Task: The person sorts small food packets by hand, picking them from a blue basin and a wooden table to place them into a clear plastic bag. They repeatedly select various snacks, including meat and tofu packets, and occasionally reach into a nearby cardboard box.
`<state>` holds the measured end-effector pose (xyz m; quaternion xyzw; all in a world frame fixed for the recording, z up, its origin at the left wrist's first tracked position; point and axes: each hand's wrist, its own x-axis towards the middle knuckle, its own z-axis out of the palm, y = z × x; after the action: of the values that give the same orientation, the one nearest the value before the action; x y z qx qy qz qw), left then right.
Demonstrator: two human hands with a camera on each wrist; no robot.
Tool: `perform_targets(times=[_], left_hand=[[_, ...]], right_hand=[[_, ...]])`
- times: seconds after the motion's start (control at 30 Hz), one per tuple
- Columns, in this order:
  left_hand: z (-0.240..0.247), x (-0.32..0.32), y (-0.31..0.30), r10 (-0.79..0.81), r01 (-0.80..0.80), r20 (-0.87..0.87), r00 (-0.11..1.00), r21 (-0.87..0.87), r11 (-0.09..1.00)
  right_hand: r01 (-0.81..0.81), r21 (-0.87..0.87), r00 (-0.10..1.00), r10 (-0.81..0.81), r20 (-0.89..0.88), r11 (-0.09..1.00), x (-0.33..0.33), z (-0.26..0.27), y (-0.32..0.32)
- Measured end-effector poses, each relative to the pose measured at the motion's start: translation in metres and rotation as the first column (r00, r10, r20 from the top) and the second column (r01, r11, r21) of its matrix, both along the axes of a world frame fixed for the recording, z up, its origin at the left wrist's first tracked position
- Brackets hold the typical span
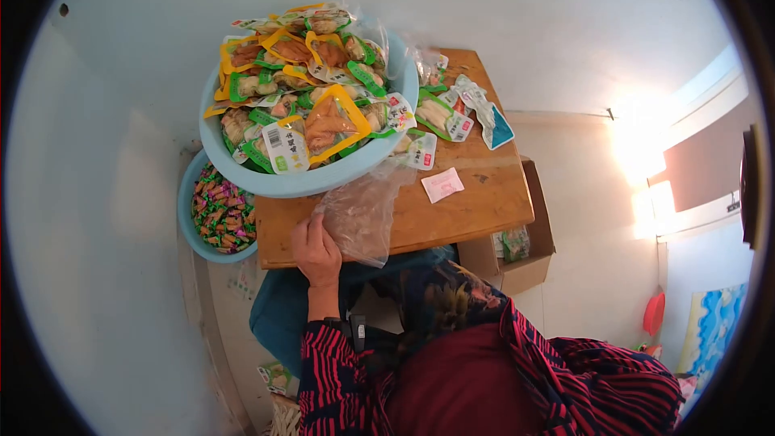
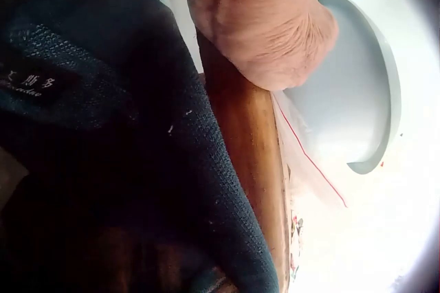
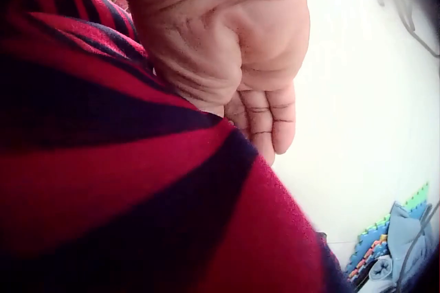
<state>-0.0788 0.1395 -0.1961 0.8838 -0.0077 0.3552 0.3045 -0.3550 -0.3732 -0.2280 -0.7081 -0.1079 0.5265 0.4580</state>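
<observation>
My left hand [image 1: 316,252] is at the table's front left, its fingers bent at the edge of a clear plastic zip bag [image 1: 359,222] and gripping it. The bag lies flattened on the wooden table [image 1: 484,202], one corner over the front edge. In the left wrist view, the bag's red seal line [image 2: 313,159] runs out from below the hand. Just behind stands a light blue basin [image 1: 282,186] heaped with packaged snacks [image 1: 331,125] in green and yellow wrappers. The right hand [image 3: 240,39] hangs beside the striped sleeve, fingers loosely bent and holding nothing; the head view does not show it.
A small pink packet [image 1: 442,185] lies right of the bag, with several snack packs [image 1: 446,117] behind it. A second blue basin [image 1: 190,226] of small wrapped pieces stands lower left. Beneath the table's right side is an open cardboard box [image 1: 529,270].
</observation>
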Motion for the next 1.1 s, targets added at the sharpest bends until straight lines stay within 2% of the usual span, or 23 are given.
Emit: perform_targets(times=[0.23,0.33,0.43,0.53,0.73,0.83,0.93,1.07,1.1], left_hand=[[0.001,0.001,0.002,-0.009,0.009,0.008,1.000,0.006,1.000],[0.000,0.001,0.002,-0.006,0.006,0.007,1.000,0.017,1.000],[-0.003,0.001,0.002,0.001,-0.001,0.004,1.000,0.025,1.000],[-0.004,0.002,0.002,-0.009,0.009,-0.002,1.000,0.018,1.000],[-0.009,0.001,0.004,-0.010,0.011,-0.018,1.000,0.023,1.000],[-0.006,0.001,0.001,-0.012,0.012,-0.017,1.000,0.022,1.000],[-0.005,0.000,0.003,-0.012,0.013,-0.016,1.000,0.039,0.999],[-0.001,0.000,0.003,-0.017,0.017,-0.004,1.000,0.029,0.999],[-0.001,0.000,0.003,-0.008,0.008,0.000,1.000,0.028,1.000]], right_hand=[[0.057,-0.017,0.998,-0.057,0.028,0.998,-0.017,0.012,0.020],[0.087,-0.024,0.995,-0.086,0.039,0.996,0.003,0.040,0.049],[0.120,-0.024,0.992,-0.119,0.046,0.993,-0.032,0.026,0.029],[0.163,-0.017,0.985,-0.162,0.060,0.986,-0.041,0.026,0.036],[0.228,-0.023,0.970,-0.225,0.090,0.973,0.011,0.095,0.086],[0.240,-0.023,0.965,-0.236,0.112,0.970,-0.052,0.047,0.026],[0.229,-0.012,0.964,-0.225,0.139,0.973,-0.045,0.039,0.007],[0.178,0.002,0.970,-0.176,0.170,0.984,-0.001,0.038,-0.023],[0.288,-0.187,0.902,-0.332,-0.275,0.939,0.024,0.035,-0.052]])
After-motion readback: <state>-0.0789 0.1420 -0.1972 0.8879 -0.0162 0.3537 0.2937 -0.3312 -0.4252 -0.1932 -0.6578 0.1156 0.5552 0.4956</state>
